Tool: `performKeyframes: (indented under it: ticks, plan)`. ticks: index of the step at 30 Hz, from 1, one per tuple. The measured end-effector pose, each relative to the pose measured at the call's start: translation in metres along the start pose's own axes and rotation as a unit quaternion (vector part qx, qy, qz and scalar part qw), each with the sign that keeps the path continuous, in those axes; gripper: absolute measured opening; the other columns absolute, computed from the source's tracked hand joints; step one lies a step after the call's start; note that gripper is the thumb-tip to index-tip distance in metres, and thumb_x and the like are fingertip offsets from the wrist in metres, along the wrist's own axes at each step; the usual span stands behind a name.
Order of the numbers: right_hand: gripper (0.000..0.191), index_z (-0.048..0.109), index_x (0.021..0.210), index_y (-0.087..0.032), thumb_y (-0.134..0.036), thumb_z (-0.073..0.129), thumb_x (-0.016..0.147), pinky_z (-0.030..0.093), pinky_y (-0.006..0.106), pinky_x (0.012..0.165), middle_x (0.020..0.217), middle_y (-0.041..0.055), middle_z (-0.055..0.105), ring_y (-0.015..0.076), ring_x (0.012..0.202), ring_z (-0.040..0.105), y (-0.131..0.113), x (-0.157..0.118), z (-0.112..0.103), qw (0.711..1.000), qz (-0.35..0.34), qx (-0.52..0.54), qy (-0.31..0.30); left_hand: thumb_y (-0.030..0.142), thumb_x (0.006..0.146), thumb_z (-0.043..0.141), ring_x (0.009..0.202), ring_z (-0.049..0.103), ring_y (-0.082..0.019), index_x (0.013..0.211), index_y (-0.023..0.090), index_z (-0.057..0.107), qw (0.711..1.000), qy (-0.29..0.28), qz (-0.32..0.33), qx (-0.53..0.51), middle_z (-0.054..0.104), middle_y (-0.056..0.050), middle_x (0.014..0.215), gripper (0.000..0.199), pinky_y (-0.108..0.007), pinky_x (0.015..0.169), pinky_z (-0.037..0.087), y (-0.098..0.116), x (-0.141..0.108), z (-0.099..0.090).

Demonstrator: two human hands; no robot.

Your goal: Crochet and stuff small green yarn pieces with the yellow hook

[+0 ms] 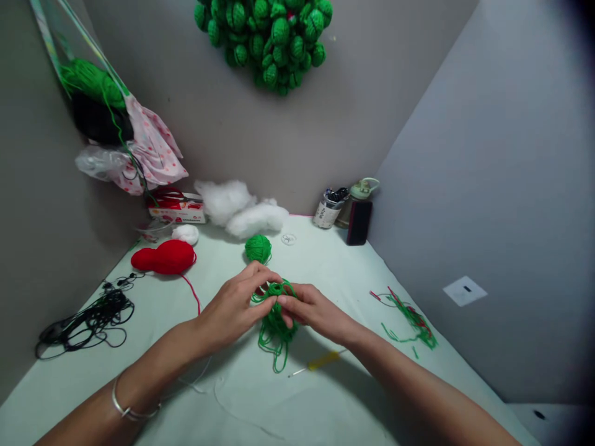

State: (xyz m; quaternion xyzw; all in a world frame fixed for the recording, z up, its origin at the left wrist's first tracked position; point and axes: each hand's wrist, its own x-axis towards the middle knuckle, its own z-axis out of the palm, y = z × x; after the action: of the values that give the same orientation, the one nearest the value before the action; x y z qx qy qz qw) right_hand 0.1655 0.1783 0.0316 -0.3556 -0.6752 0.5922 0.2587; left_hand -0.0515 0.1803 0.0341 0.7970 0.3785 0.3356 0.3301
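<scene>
Up on the left, the bag (155,145) holds a green skein (93,80) and a black bundle (100,121), and the cup (326,214) at the table's (223,393) back has dark things poking out. Over mid-table, the left hand (242,298) and right hand (312,310) each pinch the yarn's (277,328) top in a thumb-and-finger grip, its long axis running towards the person, loops nearest

No word, brand or number can be read clearly. The cup (326,214) has dark lettering across its white label, too small to make out; the box (190,217) has red print along its white side, also too blurred; the disc (289,239) bears dark marks, unreadable
</scene>
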Motion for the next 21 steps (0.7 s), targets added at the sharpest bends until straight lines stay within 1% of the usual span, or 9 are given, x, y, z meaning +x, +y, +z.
performKeyframes:
  ticks: [3,6,8,9,10,12,15,18,21]
  plan:
    - [0.056,0.057,0.067,-0.018,-0.062,0.052,0.101,0.032,0.026,0.06,0.066,-0.0014,0.052,0.0111,0.063,0.042,-0.002,-0.008,0.001,0.999,-0.011,-0.034,-0.011,0.025,0.095,0.058,0.101,0.068,-0.02,0.114,0.02,0.068,0.998,-0.034,-0.026,-0.036,0.07,-0.007,0.114,0.022,-0.035,0.087,0.054,0.004,0.002,0.002]
    - [0.053,0.063,0.075,-0.018,-0.063,0.05,0.102,0.033,0.026,0.057,0.066,-0.0011,0.059,0.0105,0.058,0.041,-0.002,-0.013,-0.008,0.998,0.017,-0.026,-0.054,0.026,0.093,0.06,0.094,0.069,-0.02,0.111,0.02,0.067,0.995,-0.05,-0.066,-0.061,0.074,-0.007,0.11,0.021,-0.034,0.08,0.054,0.001,0.002,0.007]
    - [0.048,0.07,0.087,-0.017,-0.06,0.053,0.101,0.042,0.026,0.063,0.076,0.0015,0.069,0.0118,0.063,0.053,-0.001,-0.013,-0.02,0.994,0.03,-0.054,-0.088,0.026,0.092,0.06,0.087,0.068,-0.019,0.111,0.02,0.067,0.994,-0.069,-0.072,-0.052,0.074,-0.007,0.105,0.021,-0.034,0.077,0.053,-0.004,0.001,0.013]
    - [0.045,0.072,0.093,-0.017,-0.059,0.056,0.1,0.047,0.028,0.067,0.082,0.0029,0.073,0.0134,0.069,0.059,0.0,-0.011,-0.029,0.992,0.03,-0.082,-0.091,0.025,0.091,0.061,0.083,0.067,-0.019,0.11,0.02,0.067,0.993,-0.085,-0.068,-0.042,0.074,-0.007,0.103,0.021,-0.034,0.075,0.053,-0.008,0.001,0.015]
    - [0.044,0.075,0.096,-0.017,-0.057,0.058,0.099,0.049,0.028,0.07,0.085,0.0034,0.075,0.0148,0.074,0.062,0.002,-0.007,-0.038,0.99,0.017,-0.125,-0.066,0.025,0.091,0.061,0.08,0.066,-0.018,0.109,0.02,0.068,0.993,-0.1,-0.059,-0.03,0.073,-0.007,0.101,0.02,-0.034,0.074,0.053,-0.011,0.0,0.018]
    - [0.038,0.078,0.099,-0.018,-0.054,0.062,0.096,0.054,0.032,0.077,0.092,0.0051,0.078,0.0184,0.083,0.068,0.009,0.008,-0.058,0.978,-0.028,-0.203,0.047,0.025,0.091,0.062,0.082,0.067,-0.019,0.108,0.021,0.07,0.993,-0.109,-0.035,-0.007,0.072,-0.007,0.101,0.02,-0.035,0.076,0.055,-0.017,-0.001,0.02]
    - [0.031,0.076,0.107,-0.019,-0.045,0.071,0.09,0.055,0.041,0.09,0.108,0.01,0.079,0.0245,0.099,0.07,0.023,0.045,-0.09,0.96,-0.044,-0.234,0.148,0.027,0.09,0.065,0.09,0.069,-0.021,0.112,0.022,0.071,0.995,-0.093,-0.027,0.0,0.07,-0.009,0.108,0.023,-0.038,0.085,0.056,-0.02,0.0,0.016]
    - [0.043,0.069,0.123,-0.022,-0.033,0.079,0.082,0.051,0.05,0.103,0.129,0.0135,0.07,0.0276,0.112,0.065,0.034,0.095,-0.119,0.935,-0.056,-0.255,0.24,0.03,0.092,0.065,0.096,0.07,-0.022,0.112,0.022,0.07,0.994,-0.095,-0.056,0.003,0.07,-0.009,0.112,0.022,-0.04,0.09,0.056,-0.017,0.006,0.001]
    - [0.06,0.063,0.134,-0.019,-0.022,0.082,0.077,0.044,0.056,0.112,0.142,0.0182,0.061,0.0317,0.122,0.062,0.04,0.148,-0.141,0.922,-0.058,-0.251,0.29,0.036,0.094,0.064,0.103,0.069,-0.024,0.117,0.023,0.069,0.994,-0.083,-0.044,0.059,0.069,-0.009,0.117,0.027,-0.042,0.093,0.055,-0.017,0.026,-0.02]
